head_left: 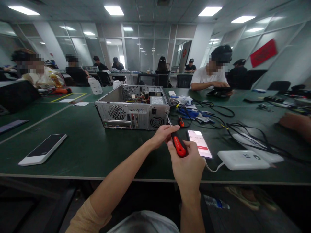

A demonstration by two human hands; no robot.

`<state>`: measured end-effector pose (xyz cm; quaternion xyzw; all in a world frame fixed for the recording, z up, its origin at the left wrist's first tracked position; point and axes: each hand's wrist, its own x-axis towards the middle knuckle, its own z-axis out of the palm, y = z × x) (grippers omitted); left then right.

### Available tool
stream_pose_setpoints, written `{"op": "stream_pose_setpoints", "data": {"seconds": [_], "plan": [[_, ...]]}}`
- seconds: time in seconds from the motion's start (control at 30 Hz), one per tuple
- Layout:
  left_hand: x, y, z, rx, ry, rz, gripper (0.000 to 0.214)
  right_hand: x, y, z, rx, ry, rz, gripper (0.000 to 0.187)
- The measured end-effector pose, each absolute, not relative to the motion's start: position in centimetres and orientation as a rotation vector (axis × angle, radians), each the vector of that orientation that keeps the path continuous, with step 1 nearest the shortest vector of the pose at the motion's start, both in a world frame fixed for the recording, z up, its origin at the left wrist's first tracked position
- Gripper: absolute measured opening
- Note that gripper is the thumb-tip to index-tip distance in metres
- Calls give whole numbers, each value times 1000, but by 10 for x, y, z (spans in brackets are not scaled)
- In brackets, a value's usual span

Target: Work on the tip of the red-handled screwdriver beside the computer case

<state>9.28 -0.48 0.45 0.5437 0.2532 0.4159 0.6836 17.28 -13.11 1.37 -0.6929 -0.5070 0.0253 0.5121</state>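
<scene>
My right hand (pixel 188 165) grips the screwdriver (pixel 179 146) by its handle, and my left hand (pixel 160 136) pinches it near the shaft. Its tip is at the right edge of the computer case (pixel 143 111) on the green table (pixel 85 149).

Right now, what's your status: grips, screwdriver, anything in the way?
Right grip around screwdriver; left grip at its front. Tip at computer case's right edge. Phone beside right grip, clear of tip.
</scene>
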Motion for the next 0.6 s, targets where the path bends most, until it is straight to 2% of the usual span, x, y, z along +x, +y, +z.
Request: {"op": "stream_pose_setpoints", "data": {"seconds": [0.1,0.3,0.6], "plan": [[92,-5,4,1192,558,949,43,171,-133,14,-1623,-1227,146,44],[90,-4,6,1245,617,966,46,167,-130,11,-1358,-1114,594,42],[88,-7,8,1303,663,951,53,162,-119,5,-1235,-994,618,31]]}}
